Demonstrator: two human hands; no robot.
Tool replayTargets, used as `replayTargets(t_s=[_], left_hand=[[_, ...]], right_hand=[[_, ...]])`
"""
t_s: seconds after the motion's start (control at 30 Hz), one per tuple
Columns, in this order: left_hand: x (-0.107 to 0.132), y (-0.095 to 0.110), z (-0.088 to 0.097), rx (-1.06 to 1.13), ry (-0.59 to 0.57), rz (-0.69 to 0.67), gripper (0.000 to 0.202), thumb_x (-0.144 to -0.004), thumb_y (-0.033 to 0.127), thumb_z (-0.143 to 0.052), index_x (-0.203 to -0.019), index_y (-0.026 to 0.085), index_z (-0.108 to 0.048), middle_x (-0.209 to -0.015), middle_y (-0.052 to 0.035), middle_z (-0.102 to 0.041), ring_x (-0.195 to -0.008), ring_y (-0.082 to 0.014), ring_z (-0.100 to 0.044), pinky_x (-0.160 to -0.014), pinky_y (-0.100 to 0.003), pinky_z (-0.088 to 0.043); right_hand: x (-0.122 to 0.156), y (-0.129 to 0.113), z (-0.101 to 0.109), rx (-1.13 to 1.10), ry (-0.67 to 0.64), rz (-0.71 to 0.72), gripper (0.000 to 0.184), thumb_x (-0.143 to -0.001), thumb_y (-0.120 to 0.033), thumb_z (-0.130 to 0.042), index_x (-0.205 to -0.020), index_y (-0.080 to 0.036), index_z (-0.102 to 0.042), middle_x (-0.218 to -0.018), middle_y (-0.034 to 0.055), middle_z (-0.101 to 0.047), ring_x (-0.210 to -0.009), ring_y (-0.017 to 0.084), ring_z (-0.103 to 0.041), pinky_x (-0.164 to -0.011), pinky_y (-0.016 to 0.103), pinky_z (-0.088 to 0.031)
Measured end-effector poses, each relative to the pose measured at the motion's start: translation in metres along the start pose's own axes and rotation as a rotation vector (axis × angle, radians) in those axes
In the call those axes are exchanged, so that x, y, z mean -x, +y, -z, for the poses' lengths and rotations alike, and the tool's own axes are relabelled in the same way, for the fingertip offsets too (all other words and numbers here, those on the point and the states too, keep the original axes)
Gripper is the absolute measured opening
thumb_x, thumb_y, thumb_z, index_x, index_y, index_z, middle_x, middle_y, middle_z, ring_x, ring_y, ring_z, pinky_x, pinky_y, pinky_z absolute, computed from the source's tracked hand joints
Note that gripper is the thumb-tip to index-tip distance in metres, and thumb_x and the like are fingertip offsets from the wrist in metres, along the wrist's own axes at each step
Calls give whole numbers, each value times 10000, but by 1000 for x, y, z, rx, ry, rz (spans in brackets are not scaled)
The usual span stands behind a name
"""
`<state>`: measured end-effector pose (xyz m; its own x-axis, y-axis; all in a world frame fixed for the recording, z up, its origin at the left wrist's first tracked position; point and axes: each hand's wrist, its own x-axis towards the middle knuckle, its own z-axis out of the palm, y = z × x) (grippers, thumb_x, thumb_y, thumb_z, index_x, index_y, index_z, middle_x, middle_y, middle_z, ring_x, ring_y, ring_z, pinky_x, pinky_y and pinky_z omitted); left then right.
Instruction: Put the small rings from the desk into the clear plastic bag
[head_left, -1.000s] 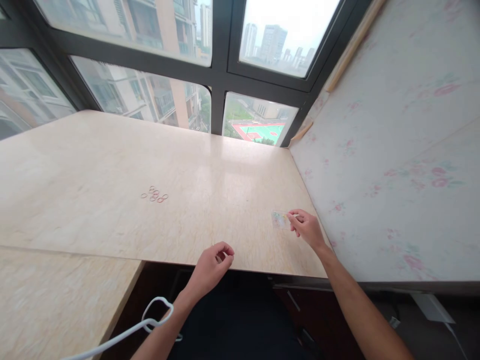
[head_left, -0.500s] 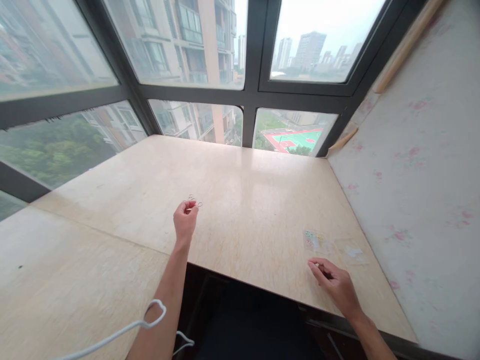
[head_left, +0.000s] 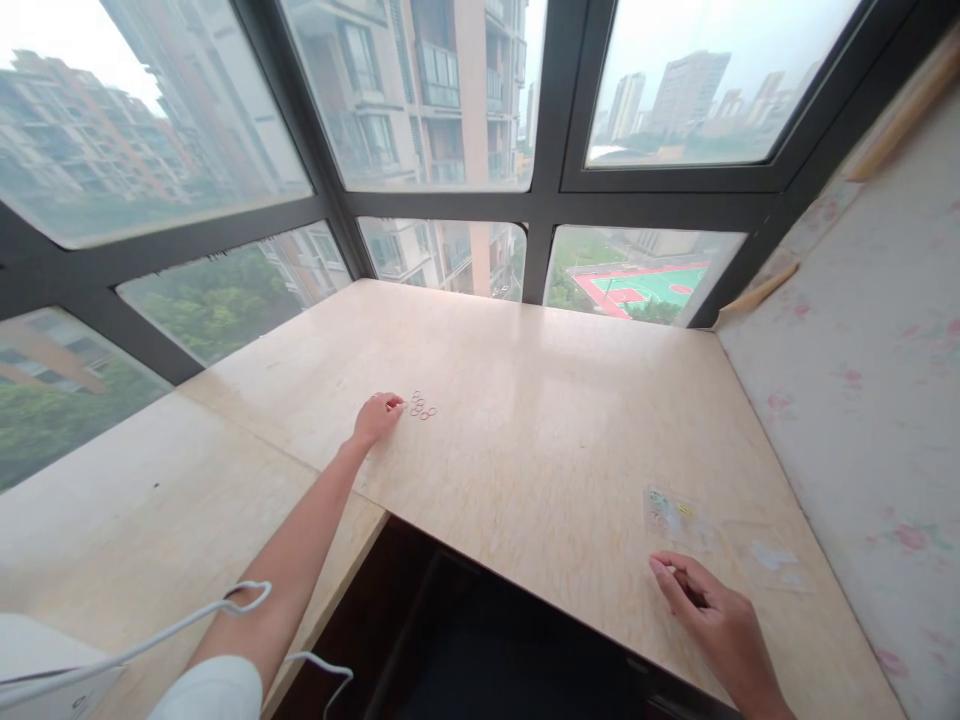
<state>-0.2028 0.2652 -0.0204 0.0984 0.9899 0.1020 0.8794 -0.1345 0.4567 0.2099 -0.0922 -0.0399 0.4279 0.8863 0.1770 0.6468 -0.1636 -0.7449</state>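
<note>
The small rings lie loose in a cluster on the worktop, none lifted yet, so the picking looks barely begun. The left hand is just beside that cluster, its grip narrowed, fingertips at the nearest ring; whether it pinches one I cannot tell. Well apart from the rings, the right hand rests loosely curled, holding nothing, near a clear packet.

The table lies open across its middle; only small rings far left and clear bags near right intrude.
</note>
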Motion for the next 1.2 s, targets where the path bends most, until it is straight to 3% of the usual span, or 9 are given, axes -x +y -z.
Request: replayTargets(t_s=[0.2,0.33,0.43,0.57,0.73,0.93,1.07,1.2], left_hand=[[-6,-3,-4,17,-26,-27,122,-779,219,-552,-755,172,-662,-929,-91,-620,-869,-230,-584,-830,-329,-435],[-7,2,-5,102,-18,-1,98,-731,183,-562,-640,171,-594,-880,-88,-580,-801,-219,-562,-774,-327,-431],[-3,11,-4,214,0,26,110,-690,161,-558,-584,176,-534,-775,-62,-545,-764,-205,-533,-728,-314,-425],[14,37,-8,430,9,63,92,-726,220,-508,-646,185,-479,-644,-19,-500,-653,-170,-498,-608,-282,-416],[50,97,-31,751,-105,-11,193,-750,364,-512,-730,181,-453,-714,-24,-555,-653,-136,-537,-549,-236,-425],[97,195,-66,1117,-309,-123,276,-715,399,-664,-784,164,-537,-742,-25,-587,-656,-114,-543,-538,-212,-409],[130,256,-85,1044,-424,-248,248,-750,382,-665,-823,163,-575,-761,-39,-645,-663,-129,-567,-540,-224,-404],[158,296,-102,867,-456,-465,131,-821,307,-610,-841,178,-605,-809,-25,-661,-749,-148,-604,-636,-256,-446]], right_hand=[[0,2,-1,61,0,64,397,-830,-573,-531,-789,-215,-698,-530,-11,-615,-448,137,-588,-479,189,-484],[1,1,-2,99,9,128,403,-863,-560,-498,-795,-211,-688,-544,-8,-611,-450,131,-580,-485,190,-471],[1,1,-3,108,5,148,387,-886,-533,-484,-811,-208,-681,-560,-4,-615,-463,136,-585,-492,199,-466],[1,3,-5,115,7,171,358,-905,-493,-478,-824,-203,-671,-539,-19,-587,-443,129,-556,-485,206,-446],[2,1,-6,91,5,164,306,-915,-433,-488,-840,-197,-668,-570,-14,-603,-478,130,-567,-514,212,-440],[2,-2,-7,40,28,136,253,-914,-364,-499,-844,-185,-664,-581,-9,-605,-499,129,-561,-530,218,-420],[2,-3,-6,16,37,111,225,-905,-331,-509,-841,-182,-666,-577,-15,-591,-507,125,-552,-539,218,-406],[2,-4,-5,-19,35,84,200,-894,-314,-523,-845,-183,-667,-563,-30,-567,-497,115,-532,-536,211,-393]])
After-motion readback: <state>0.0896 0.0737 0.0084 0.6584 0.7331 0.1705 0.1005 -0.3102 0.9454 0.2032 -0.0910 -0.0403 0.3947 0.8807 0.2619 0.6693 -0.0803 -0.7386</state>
